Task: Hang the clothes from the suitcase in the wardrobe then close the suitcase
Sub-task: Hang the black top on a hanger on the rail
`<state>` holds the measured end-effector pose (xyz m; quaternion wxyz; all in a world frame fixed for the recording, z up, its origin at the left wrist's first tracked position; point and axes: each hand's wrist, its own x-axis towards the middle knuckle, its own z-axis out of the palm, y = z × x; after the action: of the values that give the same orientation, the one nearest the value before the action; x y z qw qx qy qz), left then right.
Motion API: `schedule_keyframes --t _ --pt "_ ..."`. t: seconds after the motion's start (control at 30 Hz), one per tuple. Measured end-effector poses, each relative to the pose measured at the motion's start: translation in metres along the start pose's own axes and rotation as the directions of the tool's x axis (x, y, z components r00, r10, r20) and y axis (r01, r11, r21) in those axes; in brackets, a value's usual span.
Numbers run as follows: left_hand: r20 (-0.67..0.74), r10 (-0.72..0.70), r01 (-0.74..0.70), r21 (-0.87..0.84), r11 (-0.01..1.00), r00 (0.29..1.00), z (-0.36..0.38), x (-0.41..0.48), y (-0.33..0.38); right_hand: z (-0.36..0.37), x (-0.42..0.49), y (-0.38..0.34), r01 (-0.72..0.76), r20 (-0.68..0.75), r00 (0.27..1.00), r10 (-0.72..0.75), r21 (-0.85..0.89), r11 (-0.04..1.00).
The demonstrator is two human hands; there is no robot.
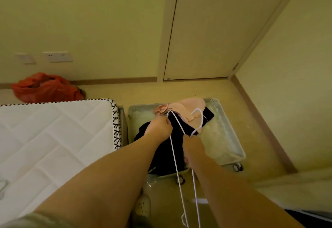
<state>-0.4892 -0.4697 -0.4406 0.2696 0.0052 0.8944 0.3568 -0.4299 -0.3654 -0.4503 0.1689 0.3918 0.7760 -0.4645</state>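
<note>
Hanger (197, 109) hook nearest me; white wire reaches far over the open suitcase (231, 138), on the floor right of the mattress (53, 138). My left hand (159, 129) pinches its far corner, my right hand (193, 147) grips its neck (fingers curled). Black garment (161, 154) lies inside the suitcase.

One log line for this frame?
left hand: pinches pink garment | right hand: grips hanger | suitcase: open, black clothes inside

Print on black garment (161, 155): 1 short line of small yellowish letters stood near the hem nearest the camera, where the garment lay in the open suitcase (224, 138); too blurred to make out
Readable text: none could be read elsewhere in view
</note>
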Motion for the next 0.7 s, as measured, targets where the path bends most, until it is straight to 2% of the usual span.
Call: schedule_keyframes --t 0.07,0.17,0.33,0.53,0.7 --pt "0.004 -0.002 0.002 -0.010 1.000 1.000 -0.013 0.024 -0.011 0.012 0.019 -0.016 -0.035 0.000 0.999 0.035 0.012 0.999" --pt "0.086 -0.028 0.028 -0.005 1.000 0.996 -0.022 0.058 -0.036 0.025 0.046 -0.030 -0.109 0.022 0.994 0.108 0.029 0.994" --pt "0.156 -0.095 0.102 -0.036 0.994 0.983 -0.016 0.101 -0.070 0.031 0.085 -0.022 -0.080 0.013 0.997 0.080 0.033 0.996" --pt "0.185 -0.170 0.186 -0.068 0.980 0.968 0.015 0.151 -0.096 0.050 0.155 0.000 -0.082 -0.024 0.996 0.082 0.012 0.997" --pt "0.210 -0.285 0.301 -0.048 0.952 0.935 0.063 0.198 -0.136 0.080 0.226 0.038 -0.140 -0.059 0.987 0.151 0.149 0.979"
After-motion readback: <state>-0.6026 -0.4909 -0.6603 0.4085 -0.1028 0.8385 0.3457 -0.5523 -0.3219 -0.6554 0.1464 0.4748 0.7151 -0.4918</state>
